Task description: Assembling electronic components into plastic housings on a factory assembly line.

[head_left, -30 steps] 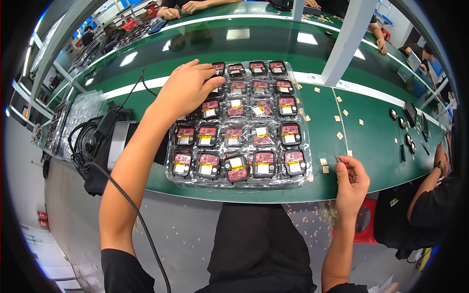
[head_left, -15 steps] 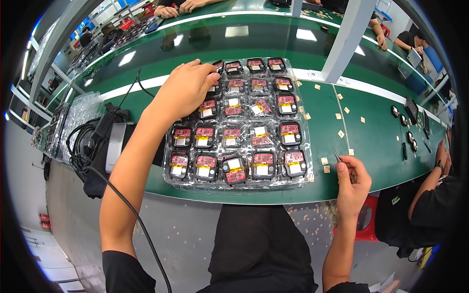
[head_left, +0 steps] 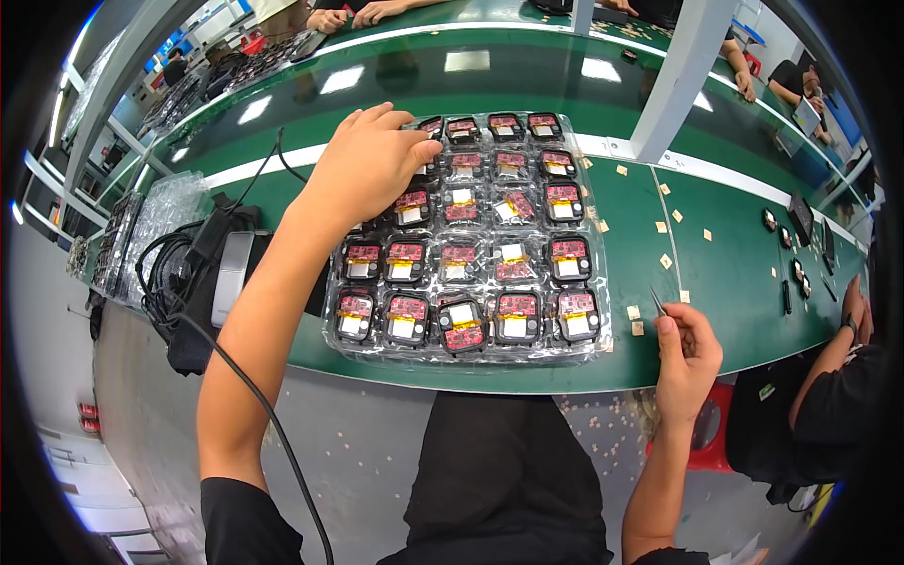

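Tweezers are pinched by the right hand, right of the tray. The tray's far-left corner is covered by the left hand, its pinch unclear.

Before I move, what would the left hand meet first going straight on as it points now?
Likely the leftmost visible black-rimmed unit in the back row of the clear tray. The left hand may be touching it; contact is unclear.
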### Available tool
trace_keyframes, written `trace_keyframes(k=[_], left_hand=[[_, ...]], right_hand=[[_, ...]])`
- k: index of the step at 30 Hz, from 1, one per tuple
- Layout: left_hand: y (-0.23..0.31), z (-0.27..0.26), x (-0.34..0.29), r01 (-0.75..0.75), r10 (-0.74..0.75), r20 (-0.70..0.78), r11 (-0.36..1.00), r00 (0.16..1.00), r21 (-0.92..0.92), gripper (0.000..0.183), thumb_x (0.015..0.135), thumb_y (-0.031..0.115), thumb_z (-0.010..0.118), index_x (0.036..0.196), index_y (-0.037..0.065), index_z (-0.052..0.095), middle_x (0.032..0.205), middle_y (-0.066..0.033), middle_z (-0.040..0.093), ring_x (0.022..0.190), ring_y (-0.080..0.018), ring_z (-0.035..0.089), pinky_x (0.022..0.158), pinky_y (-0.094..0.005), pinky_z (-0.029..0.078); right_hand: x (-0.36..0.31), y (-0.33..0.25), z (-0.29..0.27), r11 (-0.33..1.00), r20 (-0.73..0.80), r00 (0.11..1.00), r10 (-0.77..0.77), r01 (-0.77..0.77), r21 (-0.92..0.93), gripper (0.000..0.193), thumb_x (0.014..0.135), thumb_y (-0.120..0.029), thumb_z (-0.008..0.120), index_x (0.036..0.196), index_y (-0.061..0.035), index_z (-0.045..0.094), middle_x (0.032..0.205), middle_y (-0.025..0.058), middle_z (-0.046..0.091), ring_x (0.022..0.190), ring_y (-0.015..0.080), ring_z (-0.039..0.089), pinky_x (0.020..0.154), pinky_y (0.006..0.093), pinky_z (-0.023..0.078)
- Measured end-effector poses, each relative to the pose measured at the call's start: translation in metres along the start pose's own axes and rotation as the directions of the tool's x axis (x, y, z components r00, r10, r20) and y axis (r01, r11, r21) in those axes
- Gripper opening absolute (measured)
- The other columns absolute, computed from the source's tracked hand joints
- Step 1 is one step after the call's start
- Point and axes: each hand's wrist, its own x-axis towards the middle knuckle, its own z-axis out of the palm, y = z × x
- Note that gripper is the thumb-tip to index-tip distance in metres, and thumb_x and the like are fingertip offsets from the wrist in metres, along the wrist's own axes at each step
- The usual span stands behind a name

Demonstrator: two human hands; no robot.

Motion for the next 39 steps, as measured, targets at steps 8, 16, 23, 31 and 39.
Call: trace_keyframes(k=[8, 16, 23, 31, 39], left_hand=[[0.016, -0.030, -0.011, 0.006, -0.008, -0.008, 0.963, 1.000, -0.269, 0.022, 0.099, 0.017, 0.065, 0.116, 0.002, 0.068, 0.124, -0.0158, 0.069, 0.133, -0.0384, 0.055, 0.112, -0.0470, 0.042], [0.013, -0.020, -0.015, -0.004, -0.002, -0.029, 0.977, 1.000, -0.213, 0.034, 0.101, 0.020, 0.063, 0.128, -0.001, 0.066, 0.130, -0.0200, 0.067, 0.136, -0.0415, 0.053, 0.115, -0.0468, 0.041], [0.010, -0.001, 0.004, 0.017, 0.003, 0.108, 0.982, 0.994, -0.187, 0.043, 0.105, 0.026, 0.056, 0.133, -0.005, 0.061, 0.136, -0.0254, 0.063, 0.136, -0.0475, 0.050, 0.119, -0.0483, 0.037], [0.031, -0.013, 0.000, 0.085, -0.084, 0.068, 0.996, 0.994, -0.017, 0.043, 0.104, 0.030, 0.056, 0.131, -0.004, 0.065, 0.131, -0.0200, 0.066, 0.135, -0.0435, 0.052, 0.117, -0.0523, 0.035], [0.049, -0.008, 0.006, 0.139, -0.145, 0.052, 0.985, 0.988, 0.105, 0.045, 0.104, 0.034, 0.056, 0.129, -0.002, 0.066, 0.128, -0.0181, 0.066, 0.133, -0.0421, 0.053, 0.118, -0.0545, 0.034]], right_hand=[[-0.001, 0.000, 0.000, 1.000, -0.012, 1.000, -0.020, 0.019, -0.016, 0.014, 0.097, -0.005, 0.072, 0.105, 0.0055, 0.069, 0.082, 0.0015, 0.066, 0.070, 0.0058, 0.056, 0.063, 0.0212, 0.043], [-0.001, -0.004, 0.001, 0.999, -0.001, 1.000, -0.026, 0.026, -0.028, 0.014, 0.096, -0.005, 0.073, 0.105, 0.0053, 0.069, 0.083, 0.0016, 0.066, 0.071, 0.0057, 0.057, 0.064, 0.0214, 0.044], [0.000, -0.001, 0.000, 1.000, -0.036, 0.999, -0.028, 0.027, -0.007, 0.013, 0.094, -0.003, 0.073, 0.105, 0.0049, 0.072, 0.085, 0.0036, 0.070, 0.070, 0.0063, 0.060, 0.064, 0.0218, 0.047], [0.005, -0.013, 0.004, 0.997, 0.014, 0.999, -0.043, 0.043, -0.063, 0.013, 0.093, -0.003, 0.073, 0.105, 0.0017, 0.072, 0.086, 0.0082, 0.071, 0.064, 0.0099, 0.062, 0.058, 0.0254, 0.048], [0.009, -0.014, 0.002, 0.962, -0.027, 0.992, -0.120, 0.109, -0.252, 0.023, 0.090, -0.004, 0.075, 0.112, -0.0009, 0.070, 0.088, 0.0101, 0.069, 0.065, 0.0175, 0.057, 0.058, 0.0306, 0.047]])
